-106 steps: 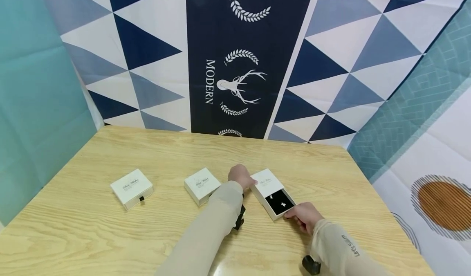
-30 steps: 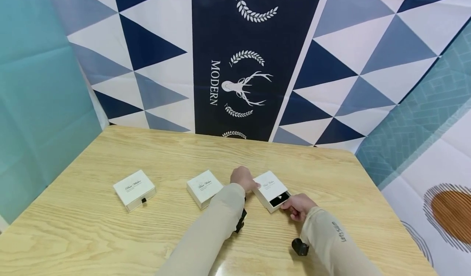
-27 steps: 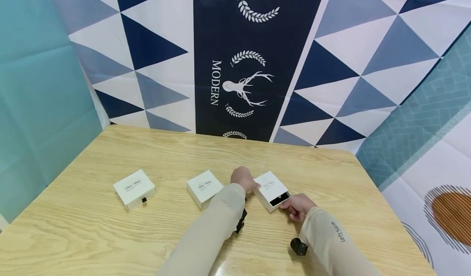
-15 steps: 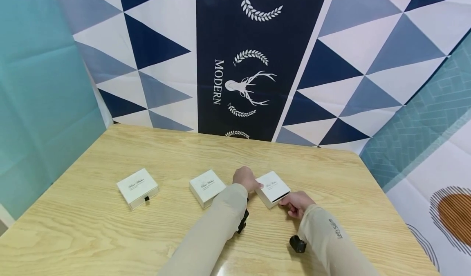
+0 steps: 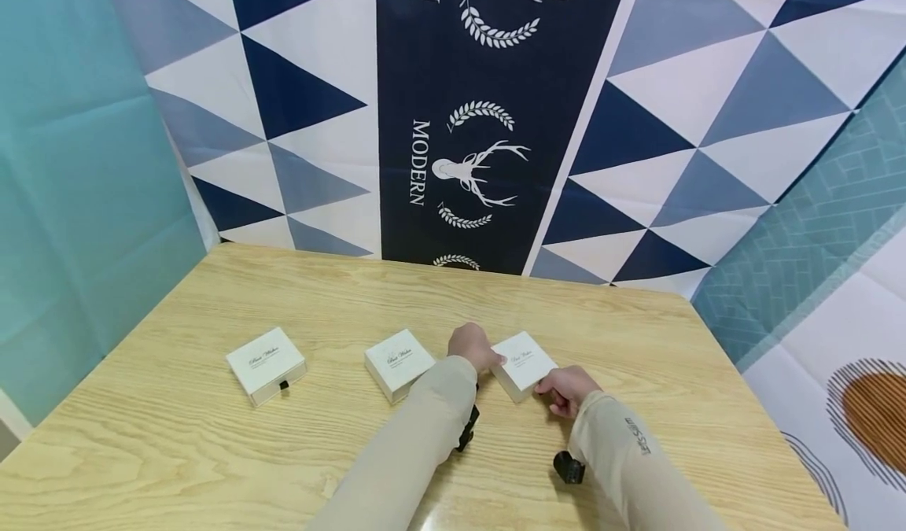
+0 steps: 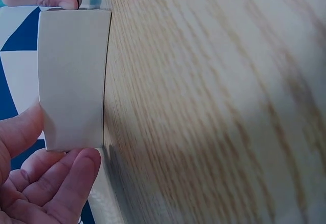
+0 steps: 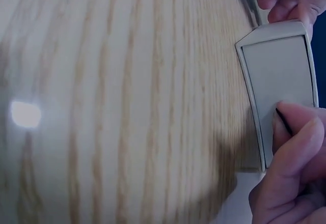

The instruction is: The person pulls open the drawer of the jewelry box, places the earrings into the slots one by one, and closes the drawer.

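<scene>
A white drawer-style jewelry box (image 5: pixel 524 359) with printed script on its lid lies at the right of the table. My left hand (image 5: pixel 470 347) grips it at its far left, thumb along the lid's edge and fingers at the back end (image 6: pixel 71 81). At the near end my right hand (image 5: pixel 570 388) pinches a short black ribbon tab (image 7: pixel 283 120) between thumb and finger. The drawer front (image 7: pixel 280 74) sits inside the outer sleeve's rim. Whatever lies in the drawer is hidden.
Two similar white boxes lie on the wooden table (image 5: pixel 212 452): one in the middle (image 5: pixel 399 362), partly behind my left sleeve, and one at the left (image 5: pixel 265 362) with a black tab. A patterned cloth (image 5: pixel 453 122) hangs behind the table's far edge.
The drawer, which stood half out with small silvery jewelry on black lining, has slid back into its sleeve. My right hand moved with it toward the box; the left hand keeps its grip.
</scene>
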`<action>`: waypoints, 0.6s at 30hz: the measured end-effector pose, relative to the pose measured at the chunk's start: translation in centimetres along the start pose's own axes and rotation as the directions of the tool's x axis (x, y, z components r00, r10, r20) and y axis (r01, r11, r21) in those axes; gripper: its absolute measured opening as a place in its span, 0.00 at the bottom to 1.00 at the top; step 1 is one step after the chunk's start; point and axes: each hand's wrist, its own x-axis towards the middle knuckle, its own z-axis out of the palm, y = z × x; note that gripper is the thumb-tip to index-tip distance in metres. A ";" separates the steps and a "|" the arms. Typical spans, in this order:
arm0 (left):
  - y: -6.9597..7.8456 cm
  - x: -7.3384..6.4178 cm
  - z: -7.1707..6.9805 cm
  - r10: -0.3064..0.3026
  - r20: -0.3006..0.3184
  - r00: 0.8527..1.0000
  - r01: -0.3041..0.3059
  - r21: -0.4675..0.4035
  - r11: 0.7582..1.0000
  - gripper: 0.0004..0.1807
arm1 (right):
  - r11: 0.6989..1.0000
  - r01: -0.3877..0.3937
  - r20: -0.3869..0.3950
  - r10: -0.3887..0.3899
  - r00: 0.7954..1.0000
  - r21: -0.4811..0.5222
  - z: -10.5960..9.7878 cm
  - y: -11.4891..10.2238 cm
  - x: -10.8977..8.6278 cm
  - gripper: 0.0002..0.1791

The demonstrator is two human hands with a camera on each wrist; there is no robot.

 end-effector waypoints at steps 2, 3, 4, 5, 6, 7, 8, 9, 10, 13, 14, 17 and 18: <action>0.1 0.1 0.0 0.006 0.000 1.000 -0.006 0.008 1.000 0.14 | 1.000 0.004 -0.012 -0.004 1.000 -0.020 0.1 -0.1 0.1 0.10; 0.1 0.2 -0.1 0.010 0.001 1.000 -0.010 0.013 1.000 0.14 | 1.000 0.008 -0.018 -0.008 1.000 -0.030 0.1 -0.2 0.2 0.10; 0.1 0.3 -0.1 0.016 0.002 1.000 -0.016 0.014 1.000 0.14 | 0.999 0.015 -0.028 -0.016 0.999 -0.043 0.1 -0.3 0.3 0.10; 0.1 0.4 -0.1 0.021 0.006 1.000 -0.021 0.019 1.000 0.14 | 0.998 0.023 -0.038 -0.025 0.999 -0.058 0.1 -0.3 0.4 0.11; 0.1 0.6 0.0 0.028 0.011 1.000 -0.028 0.021 0.999 0.14 | 0.997 0.033 -0.045 -0.036 0.998 -0.069 0.1 -0.3 0.5 0.11; 0.1 0.7 0.1 0.031 0.020 0.999 -0.031 0.018 0.999 0.14 | 0.996 0.044 -0.047 -0.048 0.998 -0.080 0.0 -0.3 0.6 0.12; 0.1 0.9 0.1 0.032 0.029 0.999 -0.033 0.016 0.999 0.14 | 0.994 0.059 -0.046 -0.064 0.997 -0.091 0.0 -0.3 0.7 0.12; 0.1 1.1 0.1 0.033 0.039 0.999 -0.034 0.015 0.999 0.14 | 0.992 0.074 -0.043 -0.079 0.996 -0.101 -0.1 -0.3 0.7 0.12; 0.0 1.2 0.1 0.030 0.049 0.998 -0.031 0.016 0.999 0.14 | 0.990 0.089 -0.032 -0.093 0.995 -0.110 -0.1 -0.2 0.8 0.12; -0.3 1.5 0.0 0.025 0.076 0.997 -0.029 0.052 0.998 0.15 | 0.981 0.123 0.003 -0.124 0.992 -0.149 -0.2 0.0 0.8 0.15; -0.3 1.5 -0.1 0.026 0.085 0.996 -0.032 0.069 0.997 0.16 | 0.975 0.135 0.005 -0.136 0.991 -0.176 -0.3 -0.1 0.6 0.16; -0.4 1.4 -0.5 0.062 0.107 0.992 -0.076 0.124 0.989 0.20 | 0.935 0.175 0.010 -0.181 0.983 -0.310 -0.8 -0.5 -0.2 0.17; -0.4 1.3 -0.8 0.078 0.118 0.990 -0.094 0.135 0.986 0.22 | 0.909 0.193 0.012 -0.203 0.979 -0.369 -1.0 -0.6 -0.5 0.16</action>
